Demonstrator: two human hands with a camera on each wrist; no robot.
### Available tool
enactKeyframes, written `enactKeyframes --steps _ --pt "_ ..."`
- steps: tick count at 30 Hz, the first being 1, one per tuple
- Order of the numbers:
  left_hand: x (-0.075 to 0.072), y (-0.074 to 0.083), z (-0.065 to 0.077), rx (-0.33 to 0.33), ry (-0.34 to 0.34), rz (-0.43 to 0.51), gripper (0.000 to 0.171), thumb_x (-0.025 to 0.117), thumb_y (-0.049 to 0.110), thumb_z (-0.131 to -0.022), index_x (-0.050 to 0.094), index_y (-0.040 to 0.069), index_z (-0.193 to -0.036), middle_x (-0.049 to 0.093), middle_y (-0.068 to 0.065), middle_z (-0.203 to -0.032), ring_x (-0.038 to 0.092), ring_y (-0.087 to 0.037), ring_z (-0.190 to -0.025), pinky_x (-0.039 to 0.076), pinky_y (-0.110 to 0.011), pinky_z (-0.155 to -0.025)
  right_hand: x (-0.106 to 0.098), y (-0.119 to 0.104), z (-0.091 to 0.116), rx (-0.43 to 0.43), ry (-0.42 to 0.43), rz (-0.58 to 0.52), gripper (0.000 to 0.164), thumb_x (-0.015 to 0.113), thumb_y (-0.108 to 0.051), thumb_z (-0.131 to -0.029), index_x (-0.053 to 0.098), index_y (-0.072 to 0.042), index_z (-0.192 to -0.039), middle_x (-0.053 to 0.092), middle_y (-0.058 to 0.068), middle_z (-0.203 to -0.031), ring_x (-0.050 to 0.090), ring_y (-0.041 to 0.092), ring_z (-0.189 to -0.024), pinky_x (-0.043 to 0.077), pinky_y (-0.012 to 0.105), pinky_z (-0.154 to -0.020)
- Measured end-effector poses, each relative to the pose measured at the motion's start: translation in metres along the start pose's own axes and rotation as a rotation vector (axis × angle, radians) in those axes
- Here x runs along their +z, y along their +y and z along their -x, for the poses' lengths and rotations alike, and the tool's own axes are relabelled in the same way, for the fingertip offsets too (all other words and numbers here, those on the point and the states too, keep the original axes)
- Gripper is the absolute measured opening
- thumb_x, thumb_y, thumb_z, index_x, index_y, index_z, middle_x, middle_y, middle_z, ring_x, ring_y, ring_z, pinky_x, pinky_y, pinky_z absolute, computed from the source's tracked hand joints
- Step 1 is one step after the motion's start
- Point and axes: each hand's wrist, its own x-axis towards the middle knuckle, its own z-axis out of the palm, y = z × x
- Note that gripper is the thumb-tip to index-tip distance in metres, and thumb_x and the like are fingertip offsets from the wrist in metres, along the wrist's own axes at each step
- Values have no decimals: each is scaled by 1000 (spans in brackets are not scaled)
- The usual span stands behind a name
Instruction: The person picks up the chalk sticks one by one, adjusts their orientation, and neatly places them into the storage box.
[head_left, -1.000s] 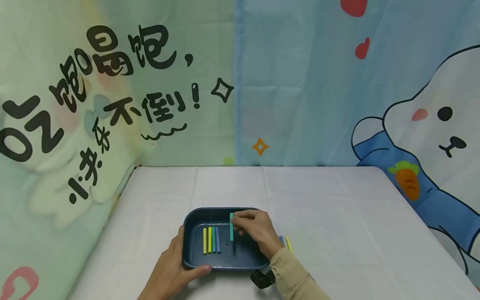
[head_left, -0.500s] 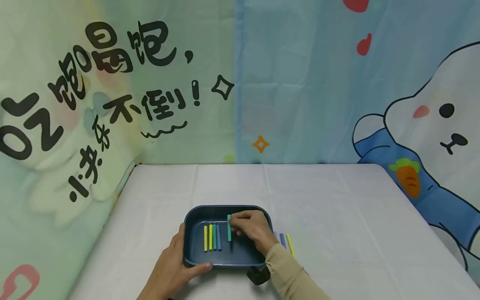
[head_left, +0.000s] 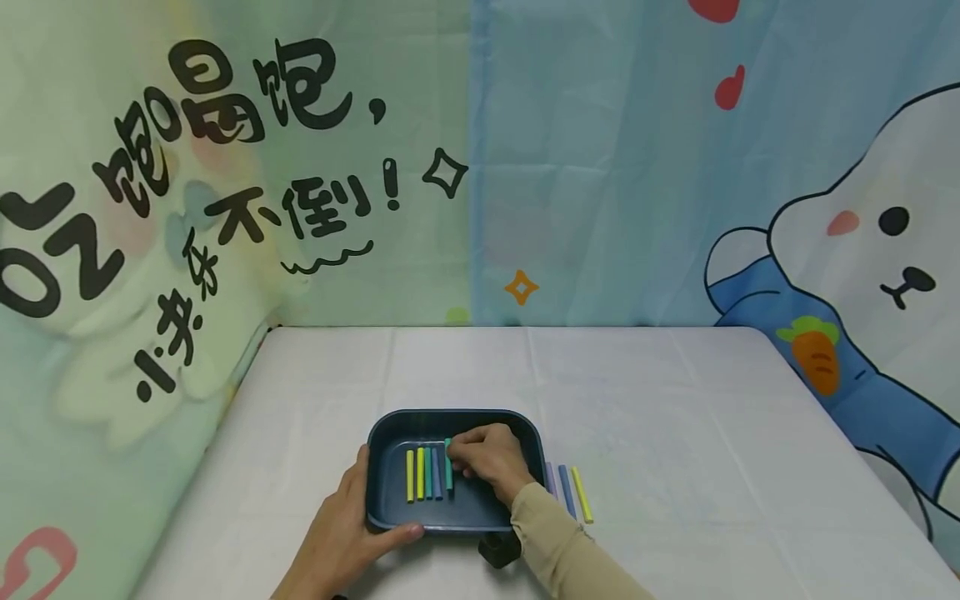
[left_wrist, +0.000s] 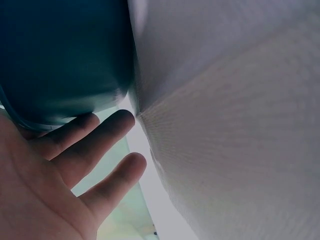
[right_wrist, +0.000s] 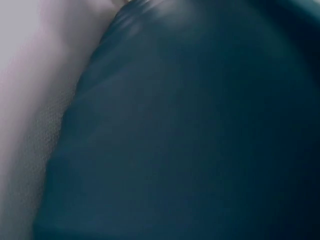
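Note:
In the head view a dark blue tray point(head_left: 487, 518) sits on the white table. Inside its left half, several slim coloured sticks stand in a row: a yellow stick point(head_left: 410, 477), another yellow, a teal and a blue stick point(head_left: 437, 475). My right hand point(head_left: 491, 458) reaches over the tray and pinches a teal stick point(head_left: 448, 465) just right of the row. My left hand point(head_left: 337, 529) rests against the tray's left side, thumb along the front edge. The left wrist view shows its fingers point(left_wrist: 95, 145) extended by the tray wall. Only the tray's blurred side fills most of the right wrist view.
Right of the tray, partly behind the right sleeve point(head_left: 562, 542), lie more sticks on the table: a lilac stick point(head_left: 551, 479), a blue stick point(head_left: 567, 492) and a yellow stick point(head_left: 582, 496). A printed curtain point(head_left: 600, 167) hangs behind the table point(head_left: 675, 417).
My right hand has moved left with the teal stick, bringing it lower and close to the row. More of the sticks right of the tray shows. My left hand stays at the tray.

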Motion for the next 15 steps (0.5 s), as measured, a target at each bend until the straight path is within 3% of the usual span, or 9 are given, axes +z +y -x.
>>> enactKeyframes --steps 15 --pt "1 -1 1 15 12 8 134 73 80 -69 13 4 -162 41 -19 -154 55 -37 -127 48 -52 -100 6 2 -2 -30 21 88 10 76 -2 -80 76 4 -87 68 5 -64 61 12 -55 50 25 -52"
